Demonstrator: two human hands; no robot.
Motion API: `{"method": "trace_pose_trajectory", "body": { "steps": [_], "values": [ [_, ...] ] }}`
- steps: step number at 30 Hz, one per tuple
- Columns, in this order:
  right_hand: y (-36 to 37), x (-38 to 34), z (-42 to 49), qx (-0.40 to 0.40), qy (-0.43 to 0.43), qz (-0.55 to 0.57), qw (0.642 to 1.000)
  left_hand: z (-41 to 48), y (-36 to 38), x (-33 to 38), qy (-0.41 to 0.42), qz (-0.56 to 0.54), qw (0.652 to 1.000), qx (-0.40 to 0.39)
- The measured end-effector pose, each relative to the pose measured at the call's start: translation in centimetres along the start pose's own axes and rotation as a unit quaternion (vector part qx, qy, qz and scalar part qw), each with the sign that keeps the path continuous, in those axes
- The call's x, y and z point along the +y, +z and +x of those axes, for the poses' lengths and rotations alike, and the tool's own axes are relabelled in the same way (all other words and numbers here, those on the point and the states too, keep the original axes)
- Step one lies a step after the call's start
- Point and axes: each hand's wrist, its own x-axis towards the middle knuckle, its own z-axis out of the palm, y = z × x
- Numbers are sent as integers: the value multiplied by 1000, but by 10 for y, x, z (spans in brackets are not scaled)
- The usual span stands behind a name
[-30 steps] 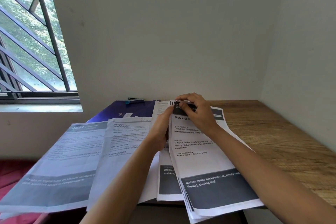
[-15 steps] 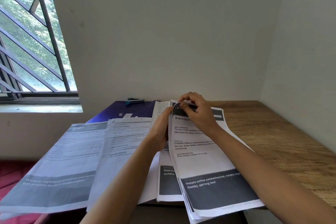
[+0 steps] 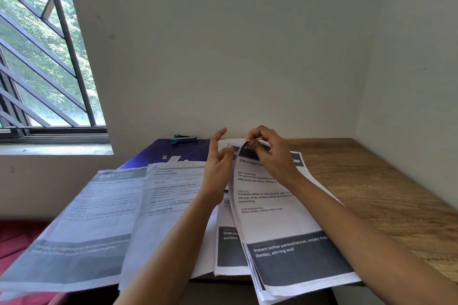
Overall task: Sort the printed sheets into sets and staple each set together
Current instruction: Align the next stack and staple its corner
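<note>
**Wood-grain desk, one paper corner in your pinch**

Your right hand (image 3: 272, 156) pinches the far left corner of the top sheet (image 3: 280, 218). Thumb and fingertips are curled round the paper, so the corner curls up off the page below. That sheet, headed "Brew a cup of…", crowns a stack (image 3: 257, 287) in the middle of the desk (image 3: 371, 181), and its near end hangs over the desk's near edge.

Your left hand (image 3: 218, 166) is at the stack's left edge, fingers spread and loosely bent, gripping nothing. Whether its palm touches the paper cannot be told from this view.

Just left of the stack, and partly under it, lies a dark-banded sheet (image 3: 229, 250) reading "Dressing…". Further left, two more printed pages overlap: a middle sheet (image 3: 168, 218) and a kitchen sheet (image 3: 81, 230). Both jut past the desk's near left corner.

A purple folder (image 3: 158, 153) lies under their far ends, near the desk's far edge. On it, close to the wall, rests the stapler (image 3: 184, 138), well apart from both your hands. A barred window (image 3: 49, 69) sits off to the left.
</note>
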Motion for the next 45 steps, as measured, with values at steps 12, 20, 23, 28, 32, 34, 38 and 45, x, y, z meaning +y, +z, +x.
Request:
{"method": "trace_pose_trajectory", "body": {
  "steps": [12, 20, 23, 28, 32, 34, 38, 45],
  "values": [
    [-1, 4, 1, 1, 41, 12, 999, -3, -1, 0, 39, 88, 995, 9],
    [-2, 0, 2, -19, 57, 35, 998, -1, -1, -1, 67, 123, 990, 32],
    [-2, -2, 5, -31, 53, 37, 997, 1, -2, -4, 66, 127, 989, 36],
    [-3, -5, 13, -55, 37, 9, 998, 3, -3, -7, 72, 134, 988, 39],
    [-2, -4, 16, -71, 43, -6, 997, 3, -3, -7, 61, 148, 985, 55],
    [-2, -5, 17, -74, 45, -8, 996, 4, -3, -7, 58, 157, 984, 60],
    [-1, -7, 20, -81, 50, -21, 995, 4, -3, -7, 57, 162, 983, 61],
    [1, -10, 24, -88, 44, -36, 994, 4, -3, -7, 59, 151, 985, 66]
  ]
}}
